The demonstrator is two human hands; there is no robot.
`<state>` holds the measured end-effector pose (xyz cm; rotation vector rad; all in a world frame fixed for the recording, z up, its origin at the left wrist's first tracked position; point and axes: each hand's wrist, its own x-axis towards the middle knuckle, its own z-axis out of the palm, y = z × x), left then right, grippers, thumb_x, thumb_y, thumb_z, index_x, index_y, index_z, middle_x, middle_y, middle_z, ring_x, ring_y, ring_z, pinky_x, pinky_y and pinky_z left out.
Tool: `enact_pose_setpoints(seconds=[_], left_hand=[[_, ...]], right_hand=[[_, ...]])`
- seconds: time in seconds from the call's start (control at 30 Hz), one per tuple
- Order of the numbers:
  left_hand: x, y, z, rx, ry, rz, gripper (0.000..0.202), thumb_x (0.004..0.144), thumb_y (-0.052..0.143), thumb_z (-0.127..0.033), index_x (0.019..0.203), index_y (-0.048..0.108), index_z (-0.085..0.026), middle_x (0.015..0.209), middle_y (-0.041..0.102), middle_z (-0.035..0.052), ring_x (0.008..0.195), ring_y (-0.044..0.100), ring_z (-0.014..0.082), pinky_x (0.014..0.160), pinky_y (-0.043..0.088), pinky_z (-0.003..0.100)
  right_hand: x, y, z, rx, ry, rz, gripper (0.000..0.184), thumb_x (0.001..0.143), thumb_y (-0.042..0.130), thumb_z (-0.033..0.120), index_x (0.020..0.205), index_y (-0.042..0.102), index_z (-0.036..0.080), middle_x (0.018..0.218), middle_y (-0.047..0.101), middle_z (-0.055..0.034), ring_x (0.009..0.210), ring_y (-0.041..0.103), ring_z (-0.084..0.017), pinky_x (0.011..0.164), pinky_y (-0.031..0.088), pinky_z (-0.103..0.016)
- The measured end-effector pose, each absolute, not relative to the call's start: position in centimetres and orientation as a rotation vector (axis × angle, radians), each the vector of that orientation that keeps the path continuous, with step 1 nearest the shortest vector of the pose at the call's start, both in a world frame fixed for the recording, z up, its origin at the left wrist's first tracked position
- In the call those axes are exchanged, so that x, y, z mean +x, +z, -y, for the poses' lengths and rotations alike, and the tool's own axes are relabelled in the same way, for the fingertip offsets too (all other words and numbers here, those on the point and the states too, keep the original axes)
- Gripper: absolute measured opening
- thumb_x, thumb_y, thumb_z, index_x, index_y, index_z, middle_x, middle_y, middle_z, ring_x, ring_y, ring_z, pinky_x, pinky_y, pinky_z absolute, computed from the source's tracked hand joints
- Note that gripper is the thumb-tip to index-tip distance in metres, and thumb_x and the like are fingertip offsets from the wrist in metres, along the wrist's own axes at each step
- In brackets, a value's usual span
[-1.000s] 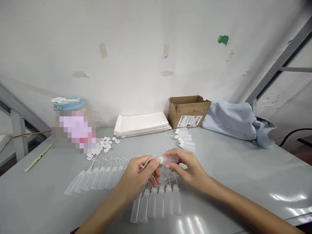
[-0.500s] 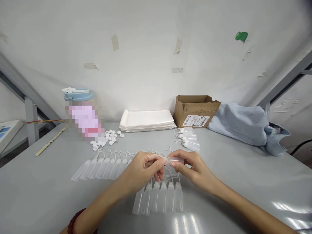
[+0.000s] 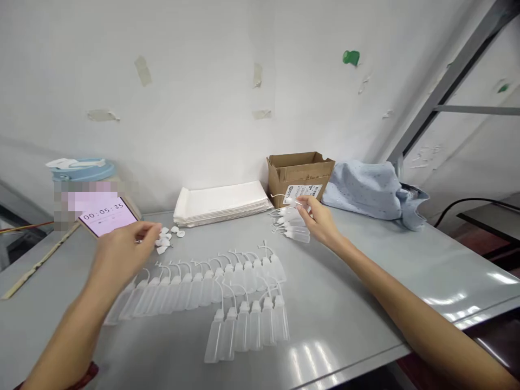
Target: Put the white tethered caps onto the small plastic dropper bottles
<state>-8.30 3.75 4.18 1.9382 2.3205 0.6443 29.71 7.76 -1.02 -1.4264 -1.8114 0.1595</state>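
Observation:
My left hand (image 3: 124, 252) reaches out to the left, fingers pinched beside a small heap of white caps (image 3: 167, 239); what the fingertips hold is hidden. My right hand (image 3: 320, 218) stretches to the back right and pinches a small translucent bottle (image 3: 291, 202) above a little pile of loose bottles (image 3: 293, 223). Between the arms lie a long row of capped dropper bottles (image 3: 203, 279) and a shorter row (image 3: 247, 325) nearer to me, all flat on the grey table (image 3: 357, 303).
A phone showing a timer (image 3: 108, 215) leans at the back left by a blue-lidded container (image 3: 79, 169). A stack of white bags (image 3: 221, 201), an open cardboard box (image 3: 298, 170) and a light blue cloth (image 3: 368, 189) line the wall. A black cable (image 3: 467, 205) hangs at right.
Both hands held one bottle together at the centre. They have parted: the left went to the caps at left, the right to the loose bottles at back right. The long row has grown.

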Motion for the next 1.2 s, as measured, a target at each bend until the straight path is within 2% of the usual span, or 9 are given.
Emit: enact_pose_setpoints(seconds=[0.07,0.2,0.33,0.47,0.67,0.83,1.03,1.13,1.2], left_hand=[[-10.0,4.5,-4.3,1.913,0.567,-2.371,0.033,0.077,0.047,-0.038,0.081,0.070,-0.014,0.080,0.074,0.0098,0.080,0.064,0.0286,0.063,0.040,0.027],[-11.2,4.7,-4.4,1.842,0.428,-2.455,0.035,0.077,0.049,-0.039,0.090,0.071,-0.015,0.079,0.074,0.0069,0.082,0.064,0.0266,0.062,0.039,0.025],[-11.1,4.2,-4.3,1.920,0.437,-2.419,0.035,0.079,0.048,-0.040,0.091,0.070,-0.015,0.080,0.075,0.0050,0.085,0.064,0.0250,0.064,0.040,0.023],[-11.1,3.9,-4.2,1.959,0.455,-2.378,0.035,0.079,0.048,-0.040,0.091,0.069,-0.016,0.082,0.075,0.0048,0.085,0.064,0.0250,0.064,0.040,0.024],[-11.0,3.0,-4.1,2.017,0.444,-2.264,0.034,0.079,0.049,-0.035,0.094,0.069,-0.012,0.086,0.075,0.0080,0.083,0.066,0.0239,0.069,0.043,0.026],[-10.9,1.4,-4.9,2.019,0.444,-2.226,0.028,0.072,0.053,-0.031,0.085,0.072,-0.014,0.082,0.075,0.0074,0.081,0.068,0.0234,0.072,0.046,0.027],[-11.1,0.7,-5.1,2.012,0.411,-2.179,0.023,0.068,0.056,-0.031,0.079,0.072,-0.019,0.078,0.075,0.0036,0.077,0.069,0.0209,0.068,0.048,0.024],[-10.9,0.7,-5.1,2.014,0.388,-2.164,0.020,0.066,0.057,-0.033,0.073,0.070,-0.020,0.076,0.074,0.0032,0.077,0.069,0.0220,0.068,0.048,0.026],[-10.7,0.8,-5.1,2.008,0.379,-2.152,0.019,0.064,0.058,-0.035,0.071,0.068,-0.020,0.074,0.073,0.0034,0.076,0.068,0.0229,0.067,0.047,0.026]], right_hand=[[30.3,-1.5,-8.6,-1.436,0.130,1.814,0.027,0.086,0.044,0.027,0.106,0.056,0.013,0.109,0.066,-0.0173,0.095,0.061,-0.029,0.080,0.048,-0.043],[30.7,-2.2,-9.7,-1.409,0.113,1.862,0.029,0.085,0.041,0.021,0.109,0.056,0.015,0.109,0.067,-0.0144,0.098,0.062,-0.028,0.084,0.049,-0.045],[30.7,-2.2,-10.0,-1.348,0.078,1.904,0.039,0.084,0.037,0.014,0.118,0.055,0.020,0.129,0.059,-0.0103,0.118,0.055,-0.027,0.096,0.045,-0.048],[30.8,-1.3,-9.1,-1.331,0.005,1.866,0.038,0.087,0.035,0.016,0.121,0.053,0.019,0.133,0.056,-0.0126,0.125,0.050,-0.028,0.098,0.043,-0.050],[29.0,0.2,-6.4,-1.233,-0.034,1.910,0.023,0.090,0.044,0.022,0.105,0.059,0.017,0.112,0.068,-0.0134,0.107,0.062,-0.028,0.088,0.049,-0.044],[27.5,1.2,-4.6,-1.106,-0.129,2.025,0.015,0.091,0.046,0.023,0.094,0.060,0.018,0.092,0.068,-0.0097,0.089,0.064,-0.024,0.076,0.050,-0.036],[26.8,1.4,-3.3,-1.203,0.101,2.236,0.016,0.090,0.045,0.022,0.087,0.061,0.018,0.070,0.066,-0.0029,0.059,0.059,-0.016,0.055,0.042,-0.026],[26.2,1.9,-2.2,-1.342,0.261,2.423,0.019,0.088,0.043,0.020,0.088,0.062,0.017,0.064,0.064,-0.0019,0.052,0.054,-0.014,0.051,0.037,-0.025],[25.6,2.5,-1.3,-1.374,0.300,2.510,0.019,0.085,0.044,0.018,0.080,0.063,0.017,0.059,0.061,-0.0013,0.050,0.050,-0.013,0.050,0.033,-0.024]])
